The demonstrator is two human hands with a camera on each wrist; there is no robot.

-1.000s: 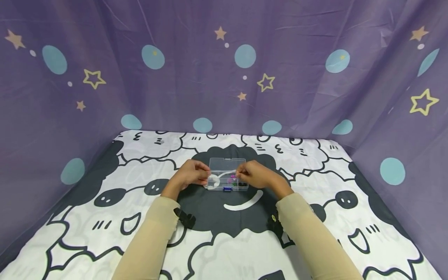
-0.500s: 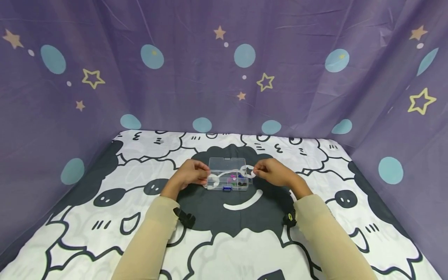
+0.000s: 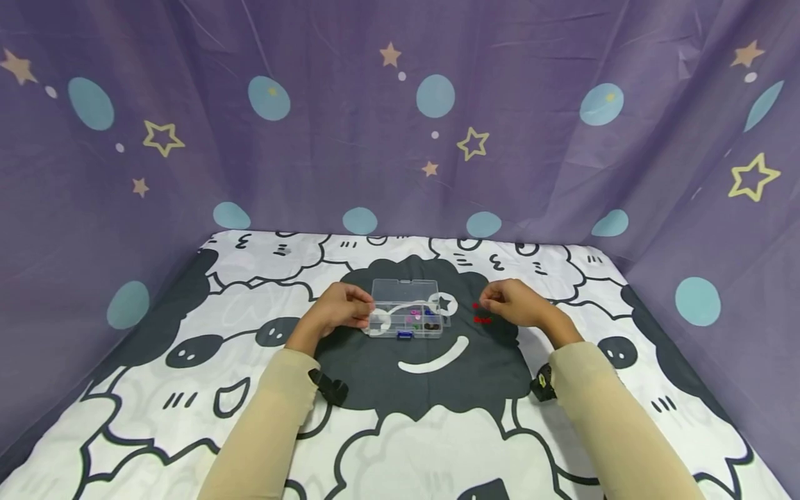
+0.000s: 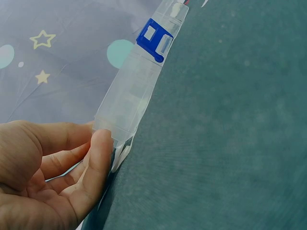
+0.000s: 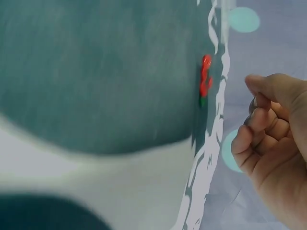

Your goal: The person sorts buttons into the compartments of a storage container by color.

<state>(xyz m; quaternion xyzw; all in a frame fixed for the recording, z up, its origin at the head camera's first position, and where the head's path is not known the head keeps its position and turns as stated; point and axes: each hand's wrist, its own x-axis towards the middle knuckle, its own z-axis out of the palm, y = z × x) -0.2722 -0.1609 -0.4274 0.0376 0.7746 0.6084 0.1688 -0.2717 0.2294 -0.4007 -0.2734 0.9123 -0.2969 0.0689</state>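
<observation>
A small clear plastic box (image 3: 405, 292) stands with its lid raised on the dark patch of the cloth. My left hand (image 3: 342, 307) pinches its left end between thumb and fingers, as the left wrist view also shows. A blue latch (image 4: 154, 40) sits on the box's front. Inside the compartments lie small pink beads (image 3: 415, 317) and some dark and blue pieces. To the right of the box is a short row of small red pieces (image 5: 206, 75), with a green one at its end. My right hand (image 3: 514, 303) hovers beside them, fingers loosely bent and nothing visible in them.
The table is covered by a cloth (image 3: 400, 451) with a black and white sheep print. A purple curtain (image 3: 350, 153) with stars and blue ovals rises behind and on both sides. A dark wrist strap (image 3: 328, 387) shows at the left sleeve.
My right hand has moved from over the box to its right, uncovering the compartments and the red pieces. My left hand has stayed on the box's left end.
</observation>
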